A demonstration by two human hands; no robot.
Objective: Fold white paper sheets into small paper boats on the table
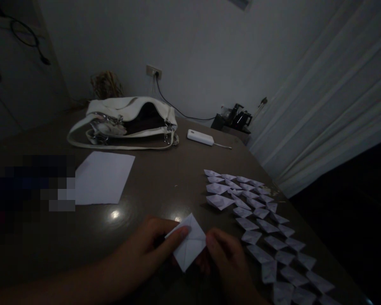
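Observation:
A small square of folded white paper (193, 245) is held up between both hands, a corner pointing down and crease lines crossing its face. My left hand (160, 239) grips its left side, the thumb lying flat over the front and the fingers behind. At the right corner, my right hand (225, 252) pinches the edge between thumb and fingers. To the right of that hand, several folded paper boats (260, 254) lie in rows on the dark table (158, 182). A stack of white paper sheets (103, 178) rests at the left.
A white handbag (127, 106) with its strap lies open at the back. Right of it is a white power bank (200, 137) with a short cable. A black kettle (242, 120) stands behind, near a pale curtain (307, 93). A wall socket (154, 72) holds a plug.

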